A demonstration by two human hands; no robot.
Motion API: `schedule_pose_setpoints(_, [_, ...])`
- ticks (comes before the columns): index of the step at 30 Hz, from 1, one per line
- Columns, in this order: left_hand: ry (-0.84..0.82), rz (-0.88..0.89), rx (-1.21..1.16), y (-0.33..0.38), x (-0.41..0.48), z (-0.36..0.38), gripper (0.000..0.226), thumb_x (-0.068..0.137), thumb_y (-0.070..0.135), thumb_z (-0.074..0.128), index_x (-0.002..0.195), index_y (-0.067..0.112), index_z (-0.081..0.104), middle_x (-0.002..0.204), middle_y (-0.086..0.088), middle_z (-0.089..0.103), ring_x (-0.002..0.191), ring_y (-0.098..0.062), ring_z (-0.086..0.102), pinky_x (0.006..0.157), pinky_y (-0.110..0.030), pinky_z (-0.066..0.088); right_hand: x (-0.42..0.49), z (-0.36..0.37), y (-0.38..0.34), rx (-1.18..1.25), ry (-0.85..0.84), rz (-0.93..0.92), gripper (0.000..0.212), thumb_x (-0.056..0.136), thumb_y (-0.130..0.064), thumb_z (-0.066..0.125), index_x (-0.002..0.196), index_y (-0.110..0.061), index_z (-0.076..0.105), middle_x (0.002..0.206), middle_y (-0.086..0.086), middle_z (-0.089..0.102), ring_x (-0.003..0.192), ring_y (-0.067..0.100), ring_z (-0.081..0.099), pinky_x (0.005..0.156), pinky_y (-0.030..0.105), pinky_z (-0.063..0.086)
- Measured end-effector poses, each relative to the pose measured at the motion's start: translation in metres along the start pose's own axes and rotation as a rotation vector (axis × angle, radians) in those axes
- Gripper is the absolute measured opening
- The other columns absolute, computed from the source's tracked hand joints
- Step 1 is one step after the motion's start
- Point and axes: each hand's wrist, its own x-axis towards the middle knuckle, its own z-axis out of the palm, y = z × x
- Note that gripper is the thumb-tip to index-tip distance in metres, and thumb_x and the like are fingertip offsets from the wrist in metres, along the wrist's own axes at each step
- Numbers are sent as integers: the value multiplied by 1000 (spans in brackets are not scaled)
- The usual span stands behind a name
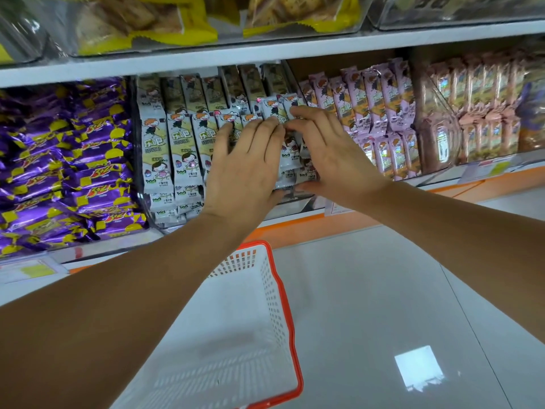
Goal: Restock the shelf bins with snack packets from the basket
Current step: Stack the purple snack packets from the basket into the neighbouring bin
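White snack packets with cartoon children stand packed upright in a clear shelf bin at the middle of the shelf. My left hand lies flat on the packets at the bin's right part, fingers straight. My right hand presses beside it, fingers straight over the packet tops and thumb under the lower ends. Both hands cover the packets they touch. Below, on the floor, sits a white basket with a red rim; the part of its inside that shows holds nothing.
Purple and yellow packets fill the bin to the left. Pink packets fill the bins to the right. Yellow packets sit on the shelf above. An orange shelf edge runs below the bins, over a glossy white floor.
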Motion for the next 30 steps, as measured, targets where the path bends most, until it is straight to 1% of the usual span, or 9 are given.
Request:
schedule_pose_setpoints(6, [-6,9,-19,-1,-2,-1,101,71,64,70,143,4,34,148,-12,39,136,-29,37,114,-51,27,-5,-5,3,54,-22,-10,103,62,-44,82,144,-4,33,149,16,31,140,32,27,113,45,31])
schedule_pose_setpoints(11, [-14,10,-83,-12,-14,-8,105,69,67,68,147,7,31,155,-15,29,144,-32,25,118,-55,16,-9,-9,-1,53,-115,41,128,58,-50,87,154,-12,11,162,10,-1,150,26,-4,121,48,13])
schedule_pose_setpoints(14, [-52,9,-86,-24,-18,-12,103,71,70,62,149,12,29,156,-14,26,145,-33,24,118,-57,13,0,-15,-4,63,-177,82,130,62,-58,81,156,-21,-1,163,1,-13,149,19,-13,118,41,-2])
schedule_pose_setpoints(16, [-83,18,-80,-29,-19,-12,101,73,72,60,150,16,26,158,-11,24,145,-32,22,117,-57,12,4,-17,-5,15,-211,71,128,63,-61,78,156,-22,-1,163,0,-9,149,19,-10,114,37,-2])
schedule_pose_setpoints(20, [-107,-6,-99,-31,-20,-12,102,73,70,62,151,16,25,158,-10,23,146,-30,20,118,-56,10,11,-17,-11,-34,-153,50,118,59,-55,83,152,-16,21,159,8,13,147,28,8,118,44,14])
schedule_pose_setpoints(23, [-115,-8,-84,-32,-22,-10,104,73,70,64,152,16,23,159,-11,22,147,-30,19,118,-56,11,14,-16,-12,-32,-204,58,125,62,-53,83,156,-18,8,163,1,-4,149,22,-7,117,46,4])
schedule_pose_setpoints(25, [-120,-10,-74,-33,-23,-9,104,74,70,64,152,17,22,159,-11,21,147,-31,18,118,-56,12,14,-13,-12,2,-232,56,123,67,-49,82,156,-18,2,163,-1,-4,149,21,-10,121,46,7])
schedule_pose_setpoints(28, [-128,-17,-65,-31,-24,-7,99,79,65,63,153,17,18,159,-10,20,147,-31,16,118,-55,14,11,-7,-14,67,-179,60,112,69,-38,84,153,-10,16,162,5,11,150,25,-3,120,39,12])
schedule_pose_setpoints(30, [-114,-29,-69,-28,-24,-6,95,80,61,64,152,16,20,159,-10,22,147,-31,17,117,-55,17,8,-5,-15,61,-126,45,103,68,-34,85,149,-6,27,158,8,21,149,28,4,119,42,19])
